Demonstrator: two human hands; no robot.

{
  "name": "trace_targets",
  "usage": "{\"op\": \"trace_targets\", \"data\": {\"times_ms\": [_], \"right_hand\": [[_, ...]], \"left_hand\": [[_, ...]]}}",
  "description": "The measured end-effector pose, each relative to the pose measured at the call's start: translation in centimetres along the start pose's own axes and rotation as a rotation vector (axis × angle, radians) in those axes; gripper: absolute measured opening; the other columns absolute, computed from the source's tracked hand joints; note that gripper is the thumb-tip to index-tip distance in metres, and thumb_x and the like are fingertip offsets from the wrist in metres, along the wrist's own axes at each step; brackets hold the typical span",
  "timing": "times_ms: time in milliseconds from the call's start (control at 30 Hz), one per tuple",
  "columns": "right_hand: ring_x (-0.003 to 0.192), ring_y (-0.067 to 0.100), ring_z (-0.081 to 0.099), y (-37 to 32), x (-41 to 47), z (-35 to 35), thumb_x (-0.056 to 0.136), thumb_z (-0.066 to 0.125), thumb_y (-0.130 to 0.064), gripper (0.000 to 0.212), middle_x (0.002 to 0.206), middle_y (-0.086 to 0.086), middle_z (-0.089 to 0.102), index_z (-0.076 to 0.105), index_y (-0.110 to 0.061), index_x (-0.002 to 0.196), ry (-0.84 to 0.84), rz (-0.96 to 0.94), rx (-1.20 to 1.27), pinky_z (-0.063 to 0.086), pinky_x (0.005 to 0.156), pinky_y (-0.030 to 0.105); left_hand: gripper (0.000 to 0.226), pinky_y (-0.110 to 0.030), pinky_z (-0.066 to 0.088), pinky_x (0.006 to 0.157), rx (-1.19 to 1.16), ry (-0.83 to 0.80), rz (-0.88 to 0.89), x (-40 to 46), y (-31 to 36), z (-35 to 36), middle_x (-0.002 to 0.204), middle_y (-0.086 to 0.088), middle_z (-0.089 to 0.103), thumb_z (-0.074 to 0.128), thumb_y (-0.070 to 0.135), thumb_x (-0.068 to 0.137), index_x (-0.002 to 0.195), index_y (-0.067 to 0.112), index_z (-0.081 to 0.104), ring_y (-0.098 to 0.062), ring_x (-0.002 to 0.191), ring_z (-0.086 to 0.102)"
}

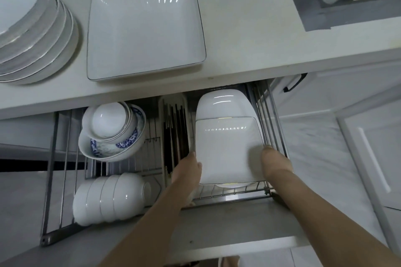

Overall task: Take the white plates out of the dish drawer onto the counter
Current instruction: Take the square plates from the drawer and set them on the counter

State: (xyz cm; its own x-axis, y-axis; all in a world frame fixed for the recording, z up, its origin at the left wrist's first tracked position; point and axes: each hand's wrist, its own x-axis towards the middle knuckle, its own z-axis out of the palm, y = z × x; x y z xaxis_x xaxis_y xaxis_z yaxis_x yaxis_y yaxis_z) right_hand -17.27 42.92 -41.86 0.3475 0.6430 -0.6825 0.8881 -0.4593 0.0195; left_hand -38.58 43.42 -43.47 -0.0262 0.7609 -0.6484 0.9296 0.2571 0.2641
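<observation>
Head view: both hands grip a white square plate point(227, 149) in the dish drawer point(269, 115), right rack. Left hand point(188, 169) curls on its left edge, right hand point(275, 165) on its right edge. Another square plate point(145, 28) & round plate stack point(32, 28) sit on tabletop point(249, 39).
</observation>
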Motion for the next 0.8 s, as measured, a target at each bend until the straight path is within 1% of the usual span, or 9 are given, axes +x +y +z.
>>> {"op": "trace_targets", "data": {"times_ms": [167, 233, 300, 333, 400, 533, 667, 733, 800], "right_hand": [[0.112, 0.031, 0.059, 0.8, -1.9, -2.3, 0.091, 0.037, 0.006, 0.029, 0.123, 0.019, 0.06, 0.047, 0.004, 0.118, -0.002, -0.166, -0.005, 0.048, 0.09, 0.035], [0.107, 0.032, 0.061, 0.9, -3.2, -3.4, 0.093, 0.038, 0.001, 0.022, 0.118, 0.021, 0.062, 0.048, 0.003, 0.111, 0.005, -0.231, 0.02, 0.048, 0.084, 0.034], [0.102, 0.034, 0.062, 0.7, -4.8, -4.5, 0.093, 0.039, -0.005, 0.011, 0.112, 0.022, 0.064, 0.048, -0.002, 0.099, 0.028, -0.303, 0.044, 0.047, 0.079, 0.035], [0.099, 0.034, 0.062, 0.7, -5.7, -5.0, 0.093, 0.04, -0.008, 0.005, 0.108, 0.022, 0.065, 0.045, -0.006, 0.092, 0.043, -0.335, 0.06, 0.047, 0.077, 0.035], [0.094, 0.034, 0.062, 0.4, -7.3, -5.9, 0.094, 0.041, -0.013, 0.009, 0.103, 0.021, 0.066, 0.039, -0.009, 0.086, 0.075, -0.383, 0.093, 0.046, 0.072, 0.035], [0.089, 0.034, 0.062, -0.3, -10.7, -7.8, 0.093, 0.044, -0.016, 0.011, 0.097, 0.021, 0.066, 0.039, -0.008, 0.085, 0.099, -0.456, 0.155, 0.044, 0.068, 0.034], [0.084, 0.035, 0.064, -1.0, -14.5, -10.2, 0.092, 0.045, -0.018, 0.013, 0.09, 0.018, 0.064, 0.045, -0.005, 0.089, 0.119, -0.508, 0.2, 0.05, 0.071, 0.037], [0.078, 0.036, 0.065, -1.1, -16.1, -11.5, 0.092, 0.045, -0.017, 0.017, 0.088, 0.019, 0.065, 0.049, -0.001, 0.094, 0.13, -0.531, 0.23, 0.051, 0.068, 0.038], [0.067, 0.031, 0.065, -1.2, -17.6, -12.8, 0.091, 0.045, -0.017, 0.018, 0.084, 0.017, 0.064, 0.05, 0.0, 0.093, 0.148, -0.564, 0.253, 0.05, 0.062, 0.035]], "left_hand": [[0.022, -0.039, 0.051, 0.076, -0.089, -0.038, 0.027, -2.3, -0.9, -3.0, 0.104, -0.02, 0.064, 0.039, 0.014, 0.095, 0.105, 0.001, 0.053, -0.034, 0.093, 0.063], [0.017, -0.04, 0.051, 0.07, -0.182, -0.016, 0.012, -3.7, -1.5, -3.9, 0.096, -0.023, 0.063, 0.04, 0.013, 0.094, 0.096, 0.002, 0.053, -0.03, 0.077, 0.062], [0.013, -0.036, 0.045, 0.061, -0.245, 0.029, 0.008, -5.1, -2.0, -4.9, 0.087, -0.02, 0.06, 0.041, 0.014, 0.094, 0.092, 0.007, 0.052, -0.019, 0.063, 0.052], [0.013, -0.031, 0.042, 0.06, -0.27, 0.053, 0.008, -5.9, -2.3, -5.4, 0.085, -0.016, 0.06, 0.042, 0.015, 0.093, 0.094, 0.008, 0.054, -0.016, 0.062, 0.049], [0.014, -0.027, 0.039, 0.057, -0.332, 0.103, 0.006, -7.5, -2.8, -6.7, 0.08, -0.009, 0.06, 0.044, 0.015, 0.091, 0.095, 0.011, 0.057, -0.016, 0.061, 0.051], [0.015, -0.026, 0.038, 0.054, -0.411, 0.195, 0.004, -10.9, -3.6, -9.1, 0.076, -0.005, 0.061, 0.047, 0.015, 0.089, 0.094, 0.012, 0.061, -0.015, 0.063, 0.053], [0.015, -0.034, 0.048, 0.065, -0.453, 0.279, -0.001, -14.9, -4.4, -11.4, 0.081, -0.006, 0.066, 0.049, 0.017, 0.087, 0.091, 0.013, 0.063, -0.024, 0.076, 0.061], [0.015, -0.037, 0.05, 0.064, -0.477, 0.306, 0.012, -16.8, -4.6, -12.7, 0.076, -0.007, 0.066, 0.05, 0.017, 0.086, 0.087, 0.012, 0.064, -0.026, 0.073, 0.062], [0.014, -0.035, 0.049, 0.06, -0.507, 0.332, 0.04, -18.7, -4.5, -14.0, 0.07, -0.003, 0.064, 0.051, 0.016, 0.085, 0.084, 0.014, 0.065, -0.022, 0.065, 0.059]]}}
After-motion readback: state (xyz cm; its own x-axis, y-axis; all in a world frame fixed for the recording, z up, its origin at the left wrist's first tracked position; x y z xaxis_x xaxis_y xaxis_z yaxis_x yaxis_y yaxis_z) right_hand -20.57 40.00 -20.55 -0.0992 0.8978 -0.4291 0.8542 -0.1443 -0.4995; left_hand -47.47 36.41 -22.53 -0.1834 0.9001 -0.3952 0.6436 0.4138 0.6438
